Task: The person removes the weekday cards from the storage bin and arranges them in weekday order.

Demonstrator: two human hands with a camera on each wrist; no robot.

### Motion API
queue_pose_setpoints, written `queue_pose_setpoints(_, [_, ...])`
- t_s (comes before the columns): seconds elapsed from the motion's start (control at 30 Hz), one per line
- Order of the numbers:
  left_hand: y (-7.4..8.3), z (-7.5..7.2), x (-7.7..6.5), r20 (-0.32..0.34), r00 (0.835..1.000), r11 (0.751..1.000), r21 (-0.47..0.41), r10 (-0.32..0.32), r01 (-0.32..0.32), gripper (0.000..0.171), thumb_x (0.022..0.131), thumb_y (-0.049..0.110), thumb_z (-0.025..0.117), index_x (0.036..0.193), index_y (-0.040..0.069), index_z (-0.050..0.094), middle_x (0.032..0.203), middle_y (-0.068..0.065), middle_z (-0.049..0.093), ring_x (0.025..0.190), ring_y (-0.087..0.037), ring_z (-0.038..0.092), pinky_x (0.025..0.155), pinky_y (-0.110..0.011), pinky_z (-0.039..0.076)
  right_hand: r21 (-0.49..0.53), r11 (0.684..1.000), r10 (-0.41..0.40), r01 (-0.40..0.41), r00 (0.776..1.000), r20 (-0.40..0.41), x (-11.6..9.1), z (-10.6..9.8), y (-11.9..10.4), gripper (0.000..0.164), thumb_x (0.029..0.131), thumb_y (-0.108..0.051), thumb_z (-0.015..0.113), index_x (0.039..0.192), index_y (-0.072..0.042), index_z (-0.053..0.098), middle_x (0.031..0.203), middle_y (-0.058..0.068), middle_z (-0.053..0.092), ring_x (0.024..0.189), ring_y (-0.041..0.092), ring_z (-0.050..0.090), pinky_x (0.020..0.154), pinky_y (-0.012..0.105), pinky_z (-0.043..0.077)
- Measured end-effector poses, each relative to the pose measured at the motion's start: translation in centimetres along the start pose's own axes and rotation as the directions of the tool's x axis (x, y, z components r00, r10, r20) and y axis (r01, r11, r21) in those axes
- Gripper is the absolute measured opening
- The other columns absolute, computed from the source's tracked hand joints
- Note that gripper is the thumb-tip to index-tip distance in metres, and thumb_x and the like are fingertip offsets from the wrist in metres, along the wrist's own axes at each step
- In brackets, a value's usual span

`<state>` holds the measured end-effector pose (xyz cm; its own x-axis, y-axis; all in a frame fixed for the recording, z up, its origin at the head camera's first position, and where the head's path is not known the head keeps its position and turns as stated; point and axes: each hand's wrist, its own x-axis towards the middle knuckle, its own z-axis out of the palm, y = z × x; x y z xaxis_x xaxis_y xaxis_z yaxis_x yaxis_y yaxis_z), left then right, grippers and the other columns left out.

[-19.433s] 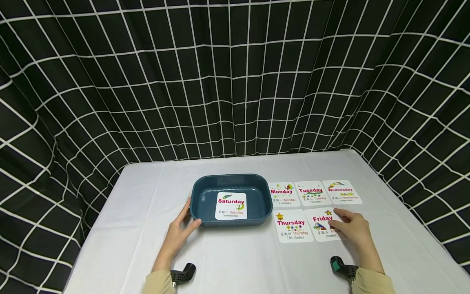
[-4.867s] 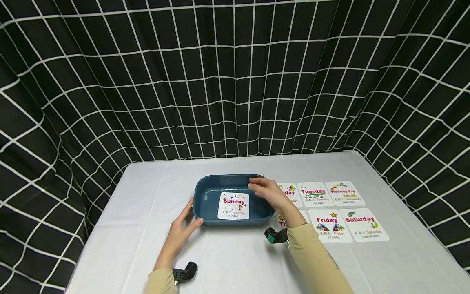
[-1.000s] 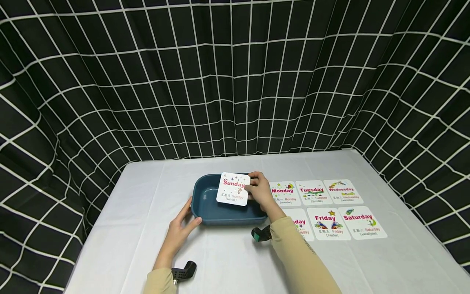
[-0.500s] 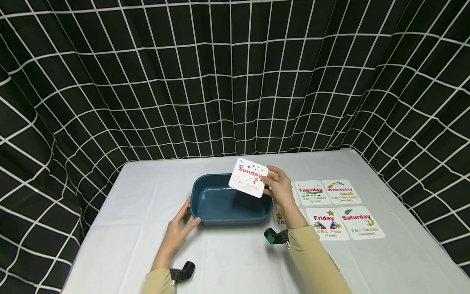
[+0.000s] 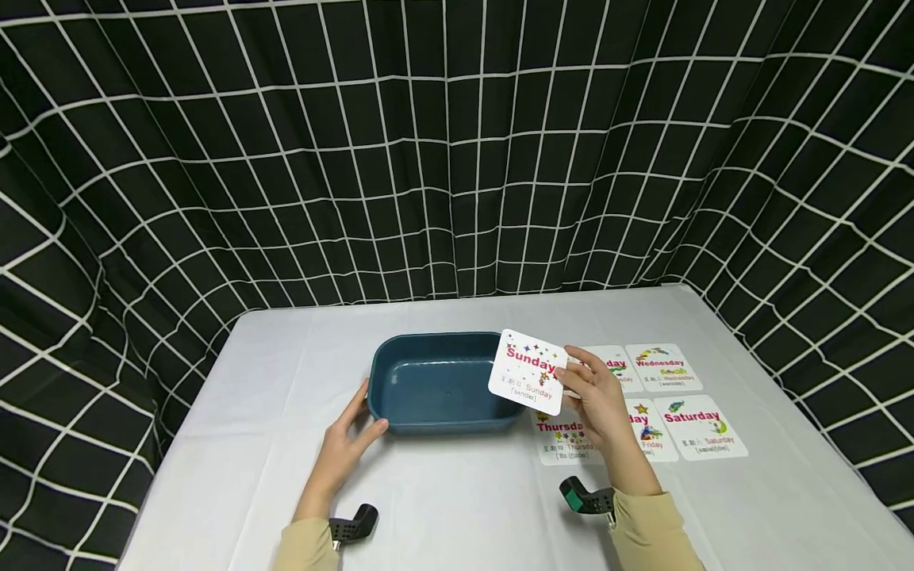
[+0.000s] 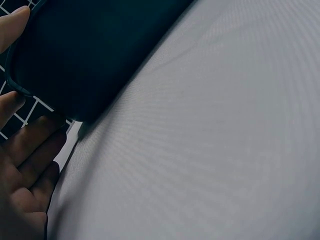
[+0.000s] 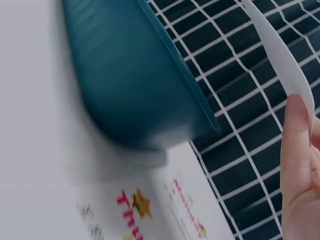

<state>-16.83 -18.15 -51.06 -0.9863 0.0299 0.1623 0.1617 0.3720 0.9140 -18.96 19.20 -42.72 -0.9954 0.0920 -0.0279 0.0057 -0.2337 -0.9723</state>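
Note:
A white rounded card printed "Sunday" (image 5: 531,377) is pinched at its right edge by my right hand (image 5: 603,408), raised and tilted over the right end of a dark blue rectangular tub (image 5: 446,426). From the right wrist, the card (image 7: 282,57) shows nearly edge-on with a finger along it. My left hand (image 5: 339,460) rests at the tub's left end, thumb at the front corner and straight fingers along the side. The tub's visible floor is bare. Beneath my right hand lie the Thursday card (image 5: 567,448) and Friday card (image 5: 653,448), both partly covered.
Beyond my right hand are the Tuesday card (image 5: 620,369), partly hidden, and the Wednesday card (image 5: 662,369). At the lower row's right end lies the Saturday card (image 5: 703,428). The Monday card (image 7: 187,207) shows from the right wrist. A black grid curtain (image 5: 457,159) surrounds the white table (image 5: 443,507).
The Saturday card moved from the tub to the table's lower row. My right hand lifted the Sunday card from the tub and carried it rightward. My left hand stayed at the tub.

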Motion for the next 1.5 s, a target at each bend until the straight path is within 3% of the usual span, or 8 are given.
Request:
queue_pose_setpoints(0.23, [-0.1,0.2,0.1,0.017,1.0,1.0,-0.028,0.004,-0.003,0.07,0.085,0.034,0.068,0.144,0.036,0.031,0.128,-0.004,0.053,0.129,-0.027,0.035,0.102,-0.061,0.018,-0.171,0.984,0.059,-0.056,0.998,0.015,-3.0,-3.2,0.1,0.051,0.087,-0.006,0.063,0.133,0.0,0.04,0.09,0.001,0.063,0.073,0.011,0.059,0.054,0.022,0.05])
queue_pose_setpoints(0.47, [0.2,0.0,0.1,0.003,1.0,1.0,0.005,0.004,-0.004,0.07,0.084,0.036,0.068,0.144,0.035,0.032,0.128,-0.003,0.054,0.127,-0.026,0.037,0.102,-0.059,0.021,-0.398,0.902,0.166,-0.166,0.985,-0.035,-6.7,-5.8,1.2,0.051,0.083,-0.008,0.067,0.129,0.001,0.046,0.089,0.011,0.06,0.068,0.014,0.056,0.052,0.026,0.049])
queue_pose_setpoints(0.73, [0.4,0.1,0.1,0.012,1.0,1.0,0.008,-0.011,0.011,0.07,0.084,0.037,0.068,0.144,0.036,0.032,0.13,-0.005,0.052,0.128,-0.028,0.037,0.101,-0.061,0.021,-0.519,0.823,0.262,-0.232,0.965,-0.015,-9.3,-7.6,2.1,0.053,0.082,-0.012,0.07,0.125,0.005,0.044,0.082,0.012,0.062,0.062,0.013,0.05,0.048,0.025,0.045])
queue_pose_setpoints(0.87, [0.3,0.1,0.1,0.01,1.0,1.0,0.007,-0.015,0.015,0.07,0.084,0.036,0.068,0.144,0.036,0.032,0.129,-0.005,0.053,0.128,-0.028,0.036,0.102,-0.061,0.021,-0.575,0.776,0.284,-0.26,0.958,-0.05,-10.0,-8.1,2.4,0.052,0.082,-0.01,0.069,0.125,0.005,0.044,0.078,0.009,0.06,0.058,0.014,0.049,0.048,0.025,0.044])
queue_pose_setpoints(1.03, [0.3,0.0,0.1,0.003,1.0,1.0,0.003,-0.005,0.005,0.07,0.084,0.036,0.068,0.144,0.035,0.032,0.129,-0.004,0.053,0.128,-0.027,0.036,0.102,-0.06,0.02,-0.693,0.675,0.252,-0.256,0.961,-0.11,-10.2,-8.1,2.9,0.046,0.079,-0.008,0.071,0.118,0.004,0.051,0.069,0.005,0.057,0.052,0.014,0.046,0.045,0.024,0.041])
queue_pose_setpoints(1.23, [0.3,0.0,0.1,0.0,1.0,1.0,-0.006,-0.002,0.002,0.07,0.084,0.035,0.068,0.144,0.036,0.032,0.129,-0.004,0.053,0.128,-0.027,0.036,0.102,-0.06,0.02,-0.833,0.52,0.183,-0.188,0.977,-0.106,-9.8,-7.4,2.6,0.037,0.075,-0.01,0.071,0.107,0.002,0.056,0.064,0.001,0.053,0.051,0.014,0.047,0.045,0.023,0.038])
queue_pose_setpoints(1.4, [0.1,0.0,0.1,0.004,1.0,1.0,-0.012,-0.001,0.001,0.07,0.084,0.034,0.068,0.144,0.036,0.031,0.129,-0.004,0.053,0.128,-0.027,0.035,0.102,-0.061,0.019,-0.882,0.451,0.159,-0.137,0.985,-0.071,-9.4,-6.6,2.1,0.031,0.074,-0.007,0.071,0.1,0.001,0.056,0.062,0.001,0.049,0.049,0.015,0.046,0.042,0.023,0.037])
queue_pose_setpoints(1.5, [1.1,-0.1,-0.1,0.012,1.0,1.0,-0.017,-0.001,0.001,0.07,0.085,0.029,0.068,0.145,0.029,0.031,0.129,-0.009,0.052,0.128,-0.03,0.035,0.102,-0.062,0.018,-0.907,0.407,0.147,-0.105,0.988,-0.048,-9.3,-6.3,2.0,0.028,0.074,-0.007,0.071,0.096,0.001,0.056,0.061,0.001,0.047,0.049,0.014,0.045,0.042,0.024,0.036])
